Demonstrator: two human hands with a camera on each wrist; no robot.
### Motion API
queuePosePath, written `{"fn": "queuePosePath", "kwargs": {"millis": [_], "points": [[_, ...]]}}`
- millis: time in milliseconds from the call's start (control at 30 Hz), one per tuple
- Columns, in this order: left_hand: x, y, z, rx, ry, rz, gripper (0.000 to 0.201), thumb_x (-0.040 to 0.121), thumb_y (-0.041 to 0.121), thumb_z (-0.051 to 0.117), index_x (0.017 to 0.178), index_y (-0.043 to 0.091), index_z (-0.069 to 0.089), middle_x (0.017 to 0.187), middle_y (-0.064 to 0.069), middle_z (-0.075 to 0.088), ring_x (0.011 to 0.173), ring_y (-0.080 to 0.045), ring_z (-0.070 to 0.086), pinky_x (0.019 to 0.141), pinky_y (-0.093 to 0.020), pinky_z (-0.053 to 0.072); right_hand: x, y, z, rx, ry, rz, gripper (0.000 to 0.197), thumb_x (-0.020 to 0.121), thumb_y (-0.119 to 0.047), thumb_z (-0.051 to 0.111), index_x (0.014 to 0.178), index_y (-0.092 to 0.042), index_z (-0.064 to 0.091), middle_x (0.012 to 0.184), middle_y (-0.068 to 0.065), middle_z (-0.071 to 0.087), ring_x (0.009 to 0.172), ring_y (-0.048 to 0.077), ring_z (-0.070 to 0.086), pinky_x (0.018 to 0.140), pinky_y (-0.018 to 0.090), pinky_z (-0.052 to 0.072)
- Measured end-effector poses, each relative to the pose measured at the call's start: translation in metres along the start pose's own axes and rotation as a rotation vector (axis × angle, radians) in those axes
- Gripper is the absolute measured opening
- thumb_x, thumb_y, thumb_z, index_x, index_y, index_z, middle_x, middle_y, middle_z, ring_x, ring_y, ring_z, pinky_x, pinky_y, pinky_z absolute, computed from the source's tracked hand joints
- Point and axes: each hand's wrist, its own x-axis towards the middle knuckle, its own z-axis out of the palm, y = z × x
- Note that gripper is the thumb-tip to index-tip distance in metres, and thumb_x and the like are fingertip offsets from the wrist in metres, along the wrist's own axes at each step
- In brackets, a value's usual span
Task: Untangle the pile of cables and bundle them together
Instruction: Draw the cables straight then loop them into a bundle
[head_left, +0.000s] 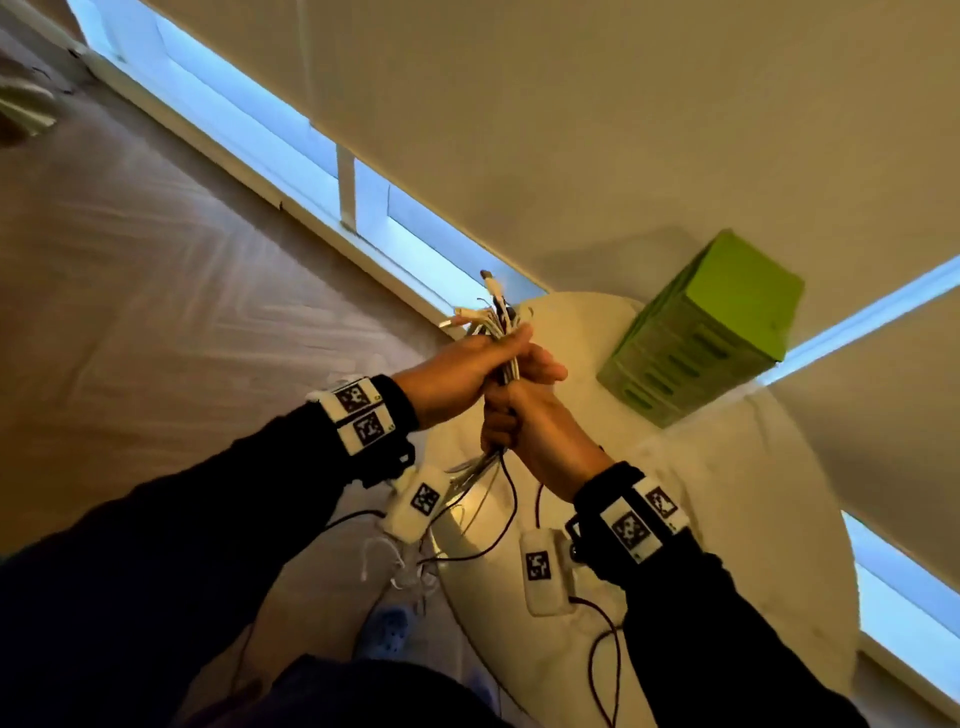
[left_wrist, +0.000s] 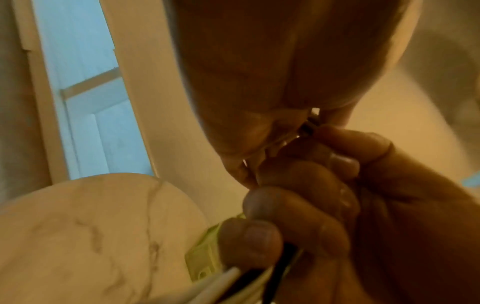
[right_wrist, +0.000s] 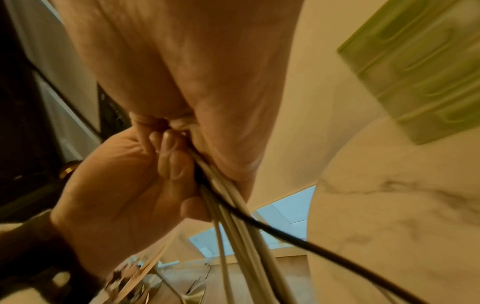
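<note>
Cables (head_left: 501, 332) gripped in both fists, centre of frame, held off the table.

Floor at left, wood, with a strip of window along the wall running from upper left toward centre. Left hand (head_left: 457, 371) curled round the upper stretch of the bunch, plug ends fanning out above it toward the window. Right hand (head_left: 530, 421) stacked just below and touching it, fingers wrapped round the same bunch. Long axis near upright, tilted slightly toward upper left; loose tails hanging from under the right fist toward the lower centre of the frame, white strands with one black. Likely next: sliding one fist along that axis to even the strands, right hand nearer the free tails. Table (head_left: 727, 493) at right, round, pale marble. Green box (head_left: 727, 322) on its far edge, well apart from the hands.
</note>
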Motion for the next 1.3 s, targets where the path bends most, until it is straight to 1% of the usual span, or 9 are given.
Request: {"fn": "queuePosePath", "kwargs": {"millis": [167, 300, 433, 500, 600, 733, 967, 1033, 1300], "points": [[-0.007, 0.006, 0.04, 0.264, -0.265, -0.064, 0.044, 0.101, 0.047, 0.04, 0.083, 0.013, 0.06, 0.097, -0.006, 0.076, 0.112, -0.024, 0.069, 0.098, -0.04, 0.051, -0.038, 0.032, -0.025, 0.266, -0.118, -0.049, 0.018, 0.081, 0.004, 0.057, 0.066, -0.005, 0.061, 0.061, 0.009, 0.059, 0.065, 0.026, 0.061, 0.079, 0.041, 0.052], [-0.011, 0.014, 0.065, 0.616, -0.435, -0.048, 0.048, 0.106, 0.043, 0.033, 0.075, 0.01, 0.05, 0.087, -0.017, 0.07, 0.088, -0.008, 0.07, 0.086, -0.021, 0.049, -0.037, 0.062, -0.036, -0.298, -0.068, -0.012, 0.015, 0.09, -0.005, 0.07, 0.076, -0.008, 0.066, 0.066, 0.0, 0.069, 0.063, 0.01, 0.066, 0.066, 0.022, 0.055], [0.002, -0.01, 0.067, 0.492, -0.264, -0.06, 0.036, 0.106, 0.043, 0.039, 0.085, 0.018, 0.053, 0.064, 0.006, 0.04, 0.064, -0.012, 0.043, 0.087, -0.05, 0.048, -0.015, 0.093, -0.036, -0.676, 0.368, -0.082, 0.031, 0.095, -0.026, 0.059, 0.075, -0.002, 0.063, 0.068, 0.017, 0.066, 0.067, 0.032, 0.064, 0.068, 0.045, 0.055], [0.01, -0.024, 0.067, 0.332, -0.143, -0.036, 0.03, 0.107, 0.04, 0.038, 0.095, 0.016, 0.053, 0.065, 0.01, 0.034, 0.061, -0.009, 0.036, 0.082, -0.046, 0.04, -0.008, 0.099, -0.037, -0.792, 0.437, -0.049, 0.036, 0.095, -0.039, 0.057, 0.077, -0.008, 0.061, 0.071, 0.018, 0.064, 0.069, 0.037, 0.06, 0.065, 0.048, 0.051], [0.022, -0.04, 0.072, 0.259, -0.086, -0.01, 0.028, 0.107, 0.04, 0.037, 0.099, 0.015, 0.048, 0.065, 0.01, 0.032, 0.059, -0.008, 0.033, 0.075, -0.039, 0.034, -0.018, 0.095, -0.047, -0.583, 0.247, 0.065, 0.033, 0.088, -0.052, 0.068, 0.084, -0.019, 0.062, 0.085, 0.005, 0.067, 0.078, 0.022, 0.061, 0.069, 0.04, 0.049], [0.044, -0.054, 0.074, 0.316, -0.077, -0.011, 0.028, 0.108, 0.039, 0.035, 0.098, 0.016, 0.048, 0.06, 0.014, 0.037, 0.055, -0.005, 0.037, 0.069, -0.034, 0.035, -0.046, 0.102, -0.079, -0.449, 0.033, 0.076, 0.053, 0.087, -0.039, 0.075, 0.131, -0.022, 0.051, 0.14, 0.001, 0.053, 0.123, 0.017, 0.053, 0.103, 0.031, 0.044], [0.071, -0.068, 0.079, 0.306, -0.042, -0.066, 0.026, 0.11, 0.034, 0.034, 0.099, 0.016, 0.049, 0.056, 0.015, 0.04, 0.051, -0.004, 0.038, 0.063, -0.029, 0.036, -0.046, 0.129, -0.173, -0.21, 0.653, -0.005, 0.014, 0.097, -0.022, 0.059, 0.094, -0.012, 0.069, 0.093, 0.007, 0.072, 0.082, 0.016, 0.067, 0.07, 0.023, 0.049], [0.075, -0.072, 0.08, 0.308, -0.015, -0.084, 0.026, 0.11, 0.034, 0.034, 0.104, 0.015, 0.05, 0.057, 0.015, 0.039, 0.052, -0.004, 0.037, 0.061, -0.026, 0.036, -0.034, 0.138, -0.201, -0.312, 0.767, 0.063, 0.01, 0.096, -0.022, 0.058, 0.095, -0.017, 0.066, 0.094, 0.004, 0.069, 0.089, 0.023, 0.068, 0.079, 0.033, 0.053], [0.08, -0.083, 0.076, 0.265, 0.019, -0.15, 0.031, 0.109, 0.035, 0.036, 0.122, 0.011, 0.05, 0.06, 0.014, 0.039, 0.055, -0.004, 0.037, 0.057, -0.022, 0.036, 0.01, 0.181, -0.244, -0.839, 0.533, 0.477, 0.043, 0.095, -0.022, 0.057, 0.136, -0.014, 0.045, 0.132, 0.018, 0.051, 0.12, 0.037, 0.052, 0.092, 0.036, 0.043]]}}
